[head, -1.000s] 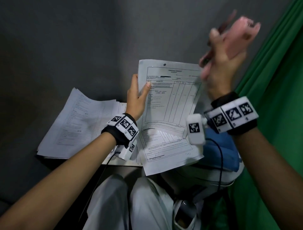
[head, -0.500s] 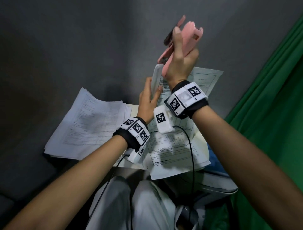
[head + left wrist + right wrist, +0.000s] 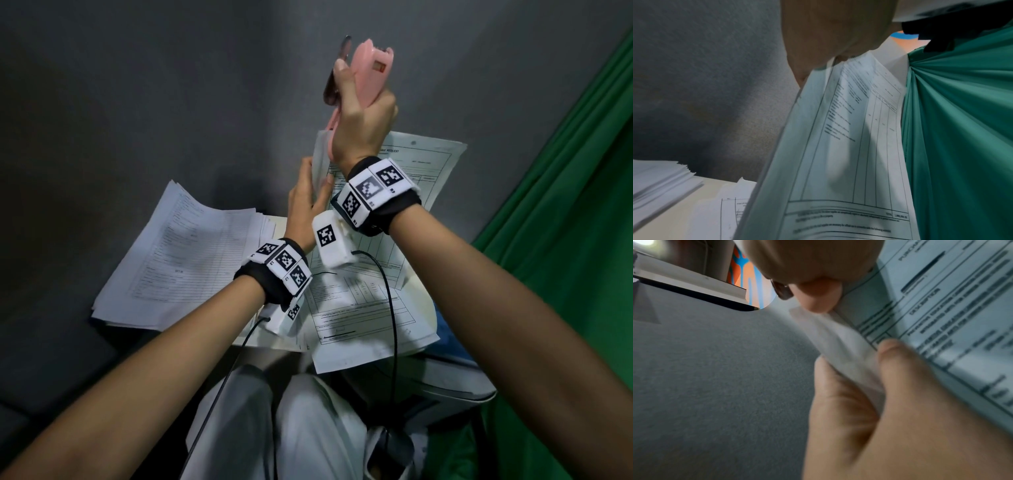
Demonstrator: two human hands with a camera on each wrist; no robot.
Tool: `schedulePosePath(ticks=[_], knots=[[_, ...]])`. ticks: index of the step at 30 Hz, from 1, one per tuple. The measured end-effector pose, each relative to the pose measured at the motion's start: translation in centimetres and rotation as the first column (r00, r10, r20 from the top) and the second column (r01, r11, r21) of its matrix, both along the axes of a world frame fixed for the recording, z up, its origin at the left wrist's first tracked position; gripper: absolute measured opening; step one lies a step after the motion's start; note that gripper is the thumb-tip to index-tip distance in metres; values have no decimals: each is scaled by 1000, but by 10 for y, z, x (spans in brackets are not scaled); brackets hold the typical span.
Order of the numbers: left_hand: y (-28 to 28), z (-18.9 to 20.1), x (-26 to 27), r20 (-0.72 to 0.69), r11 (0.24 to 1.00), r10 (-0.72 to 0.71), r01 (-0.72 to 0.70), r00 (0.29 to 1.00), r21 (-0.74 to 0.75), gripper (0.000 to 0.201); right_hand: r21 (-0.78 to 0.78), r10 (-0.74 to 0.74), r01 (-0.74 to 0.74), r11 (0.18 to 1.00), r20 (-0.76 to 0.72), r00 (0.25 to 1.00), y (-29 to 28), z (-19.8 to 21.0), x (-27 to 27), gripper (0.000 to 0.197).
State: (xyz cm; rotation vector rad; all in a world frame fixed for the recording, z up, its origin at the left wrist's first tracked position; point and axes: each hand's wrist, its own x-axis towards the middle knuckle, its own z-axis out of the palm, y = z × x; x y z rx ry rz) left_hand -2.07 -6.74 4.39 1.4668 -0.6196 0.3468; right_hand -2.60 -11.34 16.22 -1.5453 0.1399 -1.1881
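Observation:
A few printed form sheets (image 3: pixel 423 164) stand upright in front of me. My left hand (image 3: pixel 306 197) pinches their left edge near the top corner, thumb on the printed side, as the right wrist view shows for the left hand (image 3: pixel 869 394) and the sheets (image 3: pixel 941 313). My right hand (image 3: pixel 363 116) grips a pink stapler (image 3: pixel 371 68) and holds it raised, nose up, just above that top left corner. The stapler's lower end reaches down to the corner. In the left wrist view the sheets (image 3: pixel 849 146) fill the middle below my left hand (image 3: pixel 830 32).
A thick stack of forms (image 3: pixel 191 253) lies at the left on a pale board. More loose sheets (image 3: pixel 359 329) lie under my wrists, above my lap. A green cloth (image 3: pixel 565 240) hangs at the right. A grey wall (image 3: pixel 171 85) stands close behind.
My right hand has swung the pink stapler from the far right leftward to above the sheets' top left corner. The left hand keeps hold of the sheets, which have turned slightly.

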Motion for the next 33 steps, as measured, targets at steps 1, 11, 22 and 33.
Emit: schedulePosePath(ticks=[1, 11, 22, 33], knots=[[0, 0, 0, -5, 1000, -1, 1, 1000, 8, 20, 2, 2, -2, 1000, 3, 1000, 1, 0, 1, 26], [31, -9, 3, -182, 999, 26, -30, 983, -15, 47, 6, 59, -59, 998, 6, 998, -10, 22, 4, 29], [193, -41, 75, -190, 606, 455, -146, 870, 782, 43, 367, 7, -81, 927, 200, 980, -79, 24, -41, 20], [170, -61, 40, 302, -195, 435, -239, 848, 951, 74, 235, 169, 17, 972, -747, 643, -125, -111, -76, 29]])
